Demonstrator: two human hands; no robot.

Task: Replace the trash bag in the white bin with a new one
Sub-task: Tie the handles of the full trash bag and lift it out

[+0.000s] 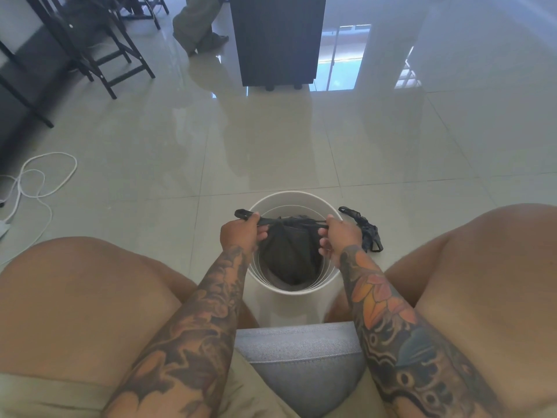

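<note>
1. We cannot see the bin [294, 198] floor; the black bag [286, 254] covers it.
2. The left hand [239, 233] and right hand [342, 235] hide the bag's ends where they grip.
3. The black piece [366, 229] right of the bin is too crumpled to identify.
4. At upper centre, a second person's legs [197, 25] are cut off by the frame's top edge.
5. The white cable [33, 182] runs off the left edge.

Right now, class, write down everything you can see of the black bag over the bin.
The black trash bag looks like thin, crinkled plastic. Its top is gathered into a taut strip stretched between the left hand and right hand, with a knot midway. Its body hangs inside the white bin on the tiled floor.
</note>
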